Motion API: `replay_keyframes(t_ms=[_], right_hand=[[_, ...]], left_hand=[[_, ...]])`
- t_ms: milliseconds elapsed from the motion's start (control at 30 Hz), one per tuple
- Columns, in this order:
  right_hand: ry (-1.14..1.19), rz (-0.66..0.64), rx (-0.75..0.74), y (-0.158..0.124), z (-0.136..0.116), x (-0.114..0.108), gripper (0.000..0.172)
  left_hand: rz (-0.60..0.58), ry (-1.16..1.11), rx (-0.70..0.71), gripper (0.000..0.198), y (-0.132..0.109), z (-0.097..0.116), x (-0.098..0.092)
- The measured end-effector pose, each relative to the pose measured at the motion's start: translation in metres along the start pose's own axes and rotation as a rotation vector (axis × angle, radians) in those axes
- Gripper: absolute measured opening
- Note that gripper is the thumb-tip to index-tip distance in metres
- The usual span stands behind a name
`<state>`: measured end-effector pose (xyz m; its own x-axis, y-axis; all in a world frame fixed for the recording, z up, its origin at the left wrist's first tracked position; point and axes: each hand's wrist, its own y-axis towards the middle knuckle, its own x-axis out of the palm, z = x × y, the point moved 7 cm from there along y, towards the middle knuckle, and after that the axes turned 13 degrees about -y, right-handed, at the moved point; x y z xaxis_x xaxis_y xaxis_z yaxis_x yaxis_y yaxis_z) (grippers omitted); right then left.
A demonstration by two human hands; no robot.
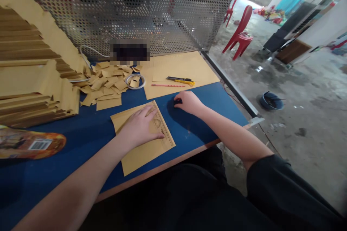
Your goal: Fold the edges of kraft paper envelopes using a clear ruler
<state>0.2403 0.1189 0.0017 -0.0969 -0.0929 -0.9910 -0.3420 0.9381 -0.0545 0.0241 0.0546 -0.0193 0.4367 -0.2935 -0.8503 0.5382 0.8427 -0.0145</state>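
My left hand (139, 126) lies spread over a brown paper envelope or folded sheet (138, 158). Its thumb and fingertips press on a clear ruler (164, 130) placed along the sheet's right edge; part of the ruler is under the fingers. My right hand (188, 101) is over the blue tabletop to the right of the sheet, fingers curled, with a gap between thumb and forefinger and nothing visible in it. Just beyond it are a red pencil (168, 85) and a yellow-and-black utility knife (181, 80), on a larger brown sheet (200, 68).
Stacked brown paper pieces (32, 86) rise at the left. Beside them lie small brown scraps (108, 83) and a tape roll (127, 82). An orange printed packet (40, 144) lies front left. A perforated metal panel (162, 18) stands behind the table (89, 133).
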Motion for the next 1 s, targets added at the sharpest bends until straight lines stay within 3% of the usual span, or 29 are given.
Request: replay_keyframes(t_ms=[233,533,767,1000], right_hand=[[0.064,-0.072,0.003,0.016,0.008,0.002,0.033],[0.136,-0.103,-0.038,0.02,-0.001,-0.004,0.028],[0.286,-0.093,-0.135,0.012,-0.023,-0.011,0.019],[0.412,-0.128,-0.278,0.014,-0.05,-0.007,0.011]], left_hand=[[-0.019,-0.005,-0.011,0.118,0.001,0.0,0.002],[-0.033,0.021,0.002,0.109,0.001,0.006,0.0],[-0.014,0.01,0.001,0.105,0.002,0.005,0.0],[-0.109,0.066,-0.098,0.108,0.001,0.014,-0.003]])
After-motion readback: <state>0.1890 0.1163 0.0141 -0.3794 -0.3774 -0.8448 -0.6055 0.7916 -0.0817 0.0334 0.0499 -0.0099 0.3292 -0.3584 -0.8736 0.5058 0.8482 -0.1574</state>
